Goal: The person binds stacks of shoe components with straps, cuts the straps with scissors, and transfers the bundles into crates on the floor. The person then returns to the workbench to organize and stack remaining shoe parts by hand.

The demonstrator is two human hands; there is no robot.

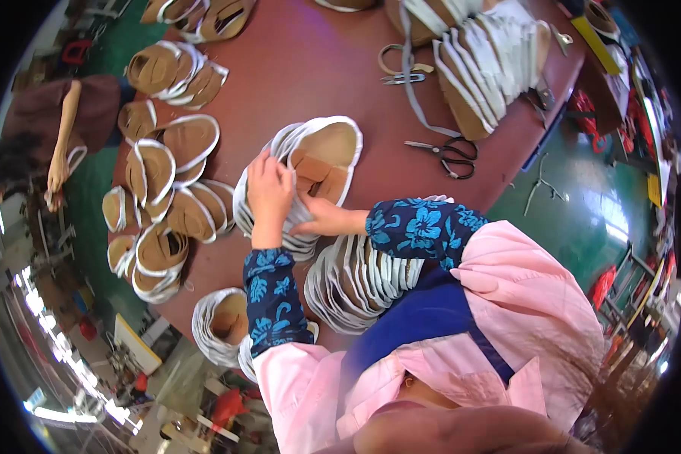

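Note:
A stack of tan shoe pieces with white edging (335,136) lies before me on the reddish-brown table (318,72). My left hand (271,188) is closed on the stack's left side, its fingertips near the white rims. On the lower side, my right hand (331,217) grips the same stack, with the thumb by the brown straps and the other fingers partly hidden. A long row of similar white-edged pieces (363,284) sits just below, close to my body.
Black-handled scissors (455,156) and small snips (402,79) lie to the right, near a tape ring (393,59) and a white-edged pile (492,68). More shoe pieces (159,170) line the left side. A co-worker (60,121) is beyond the left edge.

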